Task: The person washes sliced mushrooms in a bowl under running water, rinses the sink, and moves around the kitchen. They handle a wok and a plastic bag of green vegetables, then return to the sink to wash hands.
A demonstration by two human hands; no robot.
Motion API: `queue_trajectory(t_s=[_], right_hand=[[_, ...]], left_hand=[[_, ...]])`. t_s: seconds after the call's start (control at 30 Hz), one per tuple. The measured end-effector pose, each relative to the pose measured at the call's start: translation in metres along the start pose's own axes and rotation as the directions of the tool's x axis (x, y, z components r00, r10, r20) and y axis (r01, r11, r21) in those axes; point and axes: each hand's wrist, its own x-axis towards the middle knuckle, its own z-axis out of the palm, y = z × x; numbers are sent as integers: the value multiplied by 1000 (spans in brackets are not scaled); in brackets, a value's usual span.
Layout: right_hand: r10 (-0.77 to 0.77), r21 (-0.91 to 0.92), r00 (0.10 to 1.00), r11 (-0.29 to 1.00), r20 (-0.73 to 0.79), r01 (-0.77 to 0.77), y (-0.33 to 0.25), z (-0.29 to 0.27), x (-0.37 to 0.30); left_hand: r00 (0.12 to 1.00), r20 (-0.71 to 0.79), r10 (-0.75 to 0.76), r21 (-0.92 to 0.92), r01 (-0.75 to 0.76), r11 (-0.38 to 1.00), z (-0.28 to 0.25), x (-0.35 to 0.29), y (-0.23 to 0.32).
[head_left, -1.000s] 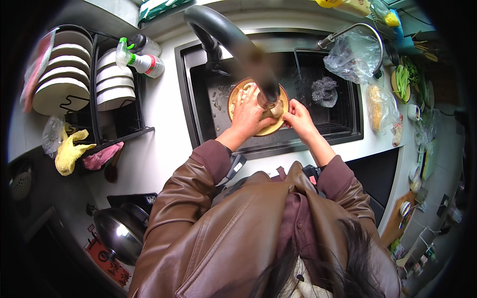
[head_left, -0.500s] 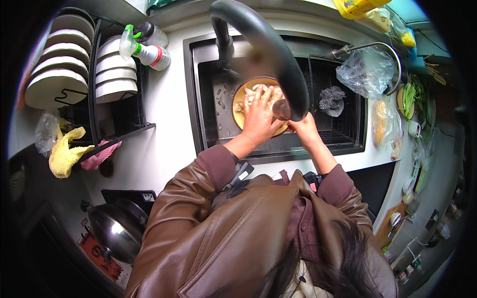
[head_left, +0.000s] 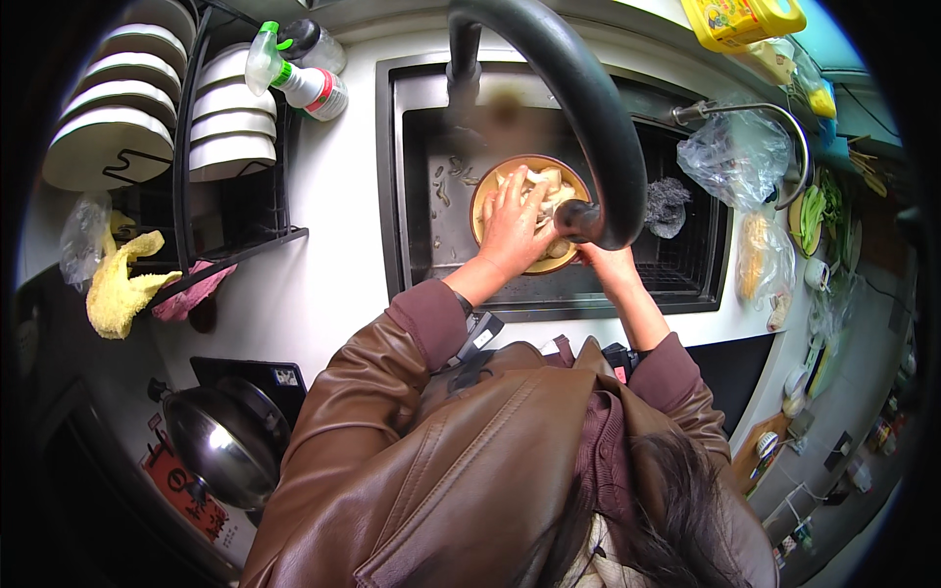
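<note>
In the sink sits a round yellow bowl with a brown rim, holding pale, torn-looking pieces that resemble mushrooms. My left hand lies over these pieces, fingers stretched and spread. At the bowl's lower right edge, my right hand grips the rim; the black faucet hides part of its fingers. That faucet arches over the bowl, its spout end close above the contents. Water drops speckle the sink floor left of the bowl.
A grey scouring pad lies in the sink's right part, by a black wire rack. Plastic bags and a second curved spout stand to the right. On the left are a dish rack with white plates and a spray bottle.
The view has shifted slightly, so the sink and bowl appear further right. My left hand still lies on the pieces, and my right hand stays at the rim.
</note>
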Motion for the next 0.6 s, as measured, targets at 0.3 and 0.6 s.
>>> queue_trajectory(t_s=[0.3, 0.6], right_hand=[[-25, -46, 1000, 999, -4, 25, 2, -11, -5], [-57, -48, 998, 997, 11, 58, 6, -12, -9]], left_hand=[[971, -172, -163, -223, 123, 967, -10, 22, -34], [967, -158, -199, 7, 203, 979, -10, 34, -22]])
